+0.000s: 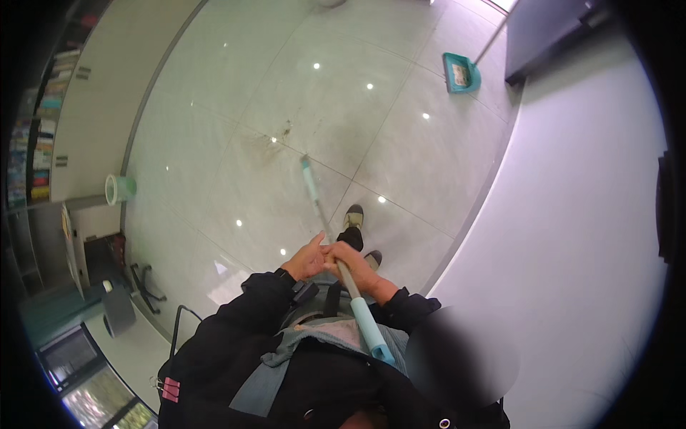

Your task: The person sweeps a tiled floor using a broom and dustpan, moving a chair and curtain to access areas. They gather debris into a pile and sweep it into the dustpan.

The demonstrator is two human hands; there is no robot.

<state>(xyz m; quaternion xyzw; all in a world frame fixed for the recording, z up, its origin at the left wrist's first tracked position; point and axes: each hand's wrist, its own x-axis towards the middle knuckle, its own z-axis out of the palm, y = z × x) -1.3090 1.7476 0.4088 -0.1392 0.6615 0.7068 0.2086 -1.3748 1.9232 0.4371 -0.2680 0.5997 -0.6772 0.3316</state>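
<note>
Diagonally from my waist towards the floor runs a long-handled cleaning tool (310, 179) with a metal pole and light-blue end sleeves; its head at the far end is blurred, so its kind is unclear. My right hand (353, 264) is wrapped around the pole. My left hand (306, 259) meets it from the left, thumb raised; its fingers are partly hidden, and whether they grip the pole is unclear. Dark debris (286, 128) and brownish smears lie on the tiled floor (278, 187) beyond the tool's far end. A teal dustpan (462, 74) with a long handle stands farther off at the upper right.
A white wall-like surface (568, 230) curves along the right, with a dark cabinet (546, 37) above it. At the left are a pale green bin (121, 189), cupboards (102, 107), shelves of books and a chair base (146, 287). My shoes (353, 217) are just beyond my hands.
</note>
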